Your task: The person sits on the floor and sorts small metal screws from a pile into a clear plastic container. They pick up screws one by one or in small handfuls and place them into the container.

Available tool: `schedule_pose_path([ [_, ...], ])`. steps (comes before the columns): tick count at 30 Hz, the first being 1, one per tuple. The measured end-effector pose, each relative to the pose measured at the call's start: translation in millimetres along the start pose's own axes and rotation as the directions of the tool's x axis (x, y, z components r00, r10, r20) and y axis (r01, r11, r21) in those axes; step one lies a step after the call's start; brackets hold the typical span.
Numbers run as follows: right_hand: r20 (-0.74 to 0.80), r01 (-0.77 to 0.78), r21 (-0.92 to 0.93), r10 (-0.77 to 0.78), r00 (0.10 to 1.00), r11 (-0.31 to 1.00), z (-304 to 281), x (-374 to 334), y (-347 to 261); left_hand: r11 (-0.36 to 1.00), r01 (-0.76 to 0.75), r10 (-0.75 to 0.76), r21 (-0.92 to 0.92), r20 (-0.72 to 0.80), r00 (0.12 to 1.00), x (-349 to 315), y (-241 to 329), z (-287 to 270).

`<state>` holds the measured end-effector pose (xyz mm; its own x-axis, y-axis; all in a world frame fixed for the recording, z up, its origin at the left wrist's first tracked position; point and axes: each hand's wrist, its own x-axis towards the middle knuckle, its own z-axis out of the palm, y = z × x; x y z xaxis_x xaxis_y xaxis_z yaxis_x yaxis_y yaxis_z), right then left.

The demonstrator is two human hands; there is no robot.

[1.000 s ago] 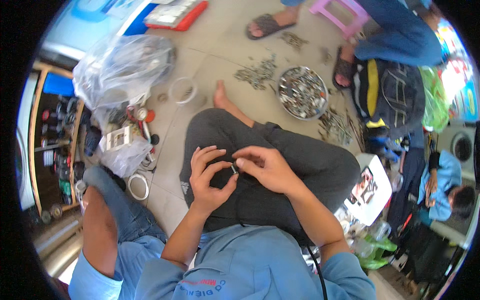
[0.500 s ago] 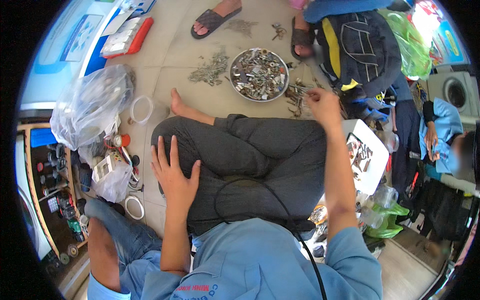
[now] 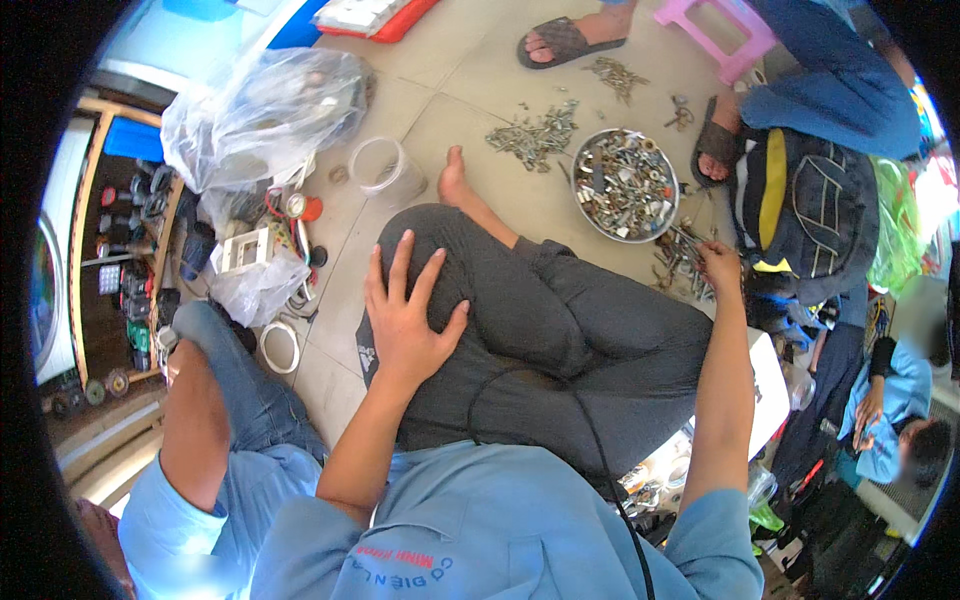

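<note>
My left hand (image 3: 412, 325) lies with spread fingers on my left knee, over the dark trousers (image 3: 500, 290). At the right, my right hand (image 3: 720, 268) is closed, its fingertips pressed together at a loose heap of long bolts and small metal parts (image 3: 676, 262) on the floor. What it pinches, if anything, is too small to make out. Just beyond that heap stands a round metal bowl (image 3: 618, 239) full of mixed screws, nuts and fittings. A spread pile of screws (image 3: 535, 136) lies left of the bowl, and a smaller pile of screws (image 3: 615, 78) lies farther off.
A clear plastic tub (image 3: 408, 185) and a large plastic bag (image 3: 265, 115) are at the left. A black and yellow backpack (image 3: 810, 210) lies right of the bowl, a white box (image 3: 768, 390) beside my right forearm. Sandalled feet (image 3: 570, 42), a pink stool (image 3: 725, 40) and several people surround me.
The whole view has swung, so the scene sits farther right. My right hand stays at the heap of bolts, slightly lower relative to the bowl. My left hand still rests on the knee.
</note>
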<state>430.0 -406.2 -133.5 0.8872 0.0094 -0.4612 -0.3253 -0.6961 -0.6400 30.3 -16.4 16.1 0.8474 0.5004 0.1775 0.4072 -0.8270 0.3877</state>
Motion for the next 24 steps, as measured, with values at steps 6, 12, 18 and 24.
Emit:
schedule_pose_path([
  [6,-0.057,0.064,0.013,-0.063,0.996,0.998,-3,13,7,1.0,-0.011,0.011,-0.016,-0.017,1.0,3,-3,1],
  [12,-0.04,0.057,-0.115,-0.062,0.997,0.992,0,23,17,1.0,0.022,-0.023,-0.022,-0.009,1.0,2,-2,-3],
  [18,-0.096,0.033,-0.163,-0.049,0.994,0.986,-5,44,38,0.999,0.011,-0.012,-0.033,-0.018,1.0,3,-3,-2],
  [24,-0.064,0.049,-0.233,-0.066,0.996,0.971,-9,44,39,0.999,0.002,-0.003,-0.039,-0.025,1.0,4,-4,-1],
])
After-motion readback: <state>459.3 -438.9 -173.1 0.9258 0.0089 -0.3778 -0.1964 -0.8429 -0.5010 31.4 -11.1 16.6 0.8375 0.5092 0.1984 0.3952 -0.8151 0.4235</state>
